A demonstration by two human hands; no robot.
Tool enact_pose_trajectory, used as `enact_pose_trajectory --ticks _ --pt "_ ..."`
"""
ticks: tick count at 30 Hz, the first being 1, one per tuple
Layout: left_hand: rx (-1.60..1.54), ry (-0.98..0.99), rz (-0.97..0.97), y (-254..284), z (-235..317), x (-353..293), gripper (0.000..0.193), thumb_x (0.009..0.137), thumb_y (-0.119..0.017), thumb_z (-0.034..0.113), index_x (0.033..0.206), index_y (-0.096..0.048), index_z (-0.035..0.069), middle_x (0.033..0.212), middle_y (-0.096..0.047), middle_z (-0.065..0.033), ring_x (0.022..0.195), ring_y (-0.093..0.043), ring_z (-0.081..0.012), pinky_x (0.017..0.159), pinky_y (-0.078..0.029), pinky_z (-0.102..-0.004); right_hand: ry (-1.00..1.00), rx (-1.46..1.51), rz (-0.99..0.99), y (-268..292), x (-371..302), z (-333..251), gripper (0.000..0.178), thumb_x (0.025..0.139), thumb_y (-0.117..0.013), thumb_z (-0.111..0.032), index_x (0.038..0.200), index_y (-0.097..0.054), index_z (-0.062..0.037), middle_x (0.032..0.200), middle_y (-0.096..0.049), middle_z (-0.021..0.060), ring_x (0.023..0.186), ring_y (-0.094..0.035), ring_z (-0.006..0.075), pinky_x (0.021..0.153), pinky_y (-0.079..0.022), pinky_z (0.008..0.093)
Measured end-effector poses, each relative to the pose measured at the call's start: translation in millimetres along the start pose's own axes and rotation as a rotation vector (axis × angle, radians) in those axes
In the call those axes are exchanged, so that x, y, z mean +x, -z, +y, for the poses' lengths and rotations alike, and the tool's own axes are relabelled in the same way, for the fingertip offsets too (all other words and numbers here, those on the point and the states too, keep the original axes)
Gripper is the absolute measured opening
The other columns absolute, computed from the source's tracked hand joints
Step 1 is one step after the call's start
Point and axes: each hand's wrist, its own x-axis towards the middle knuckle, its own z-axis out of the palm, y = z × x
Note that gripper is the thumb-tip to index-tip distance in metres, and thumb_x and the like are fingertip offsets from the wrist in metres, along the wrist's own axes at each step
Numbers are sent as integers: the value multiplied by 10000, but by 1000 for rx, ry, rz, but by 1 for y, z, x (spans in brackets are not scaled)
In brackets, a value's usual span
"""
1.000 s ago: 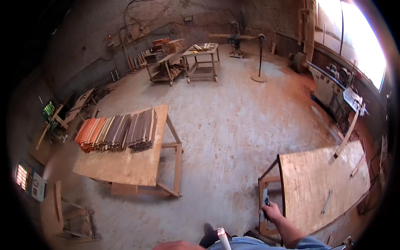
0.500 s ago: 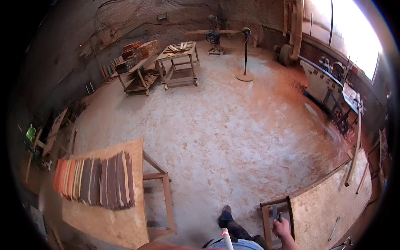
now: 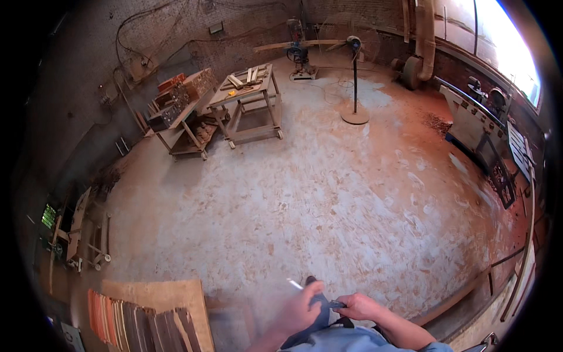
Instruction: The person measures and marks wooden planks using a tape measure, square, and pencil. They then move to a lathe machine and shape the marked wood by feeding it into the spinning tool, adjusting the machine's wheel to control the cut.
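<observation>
Near the bottom middle, both my hands are raised in front of my body. A white cigarette sticks out from the fingers of my left hand, which is slightly smeared by motion. Just right of it, my right hand is closed around a small dark tool; its kind is hard to make out. The tool's end points toward my left hand. One of my shoes shows partly behind the left hand.
Coloured wooden strips lie on a board-topped table at lower left. A pale bench runs along the right. Farther off stand two wheeled wooden carts, a pedestal fan and a large machine.
My right hand has left the right bench's edge and come to my front with the dark tool. My left hand has come into view with the cigarette. The tables have shifted lower in view.
</observation>
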Motion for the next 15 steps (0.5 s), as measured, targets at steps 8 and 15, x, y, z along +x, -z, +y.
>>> enact_pose_trajectory --ticks 8,15 --pt "326 11 -403 72 -29 252 338 872 -546 112 1207 -585 84 1065 -677 -161 998 -644 -355 836 -512 -447 -151 -1 -102 171 167 -31 257 902 -647 -329 1010 -687 -99 811 -716 85 732 -677 225 720 -532 357" --pt "447 138 -416 156 -53 480 222 906 -544 173 1078 -655 86 1031 -682 -149 983 -644 -350 835 -503 -426 -256 169 -30 343 332 -6 195 897 -665 -279 959 -729 -105 767 -725 7 640 -613 88 620 -505 268"
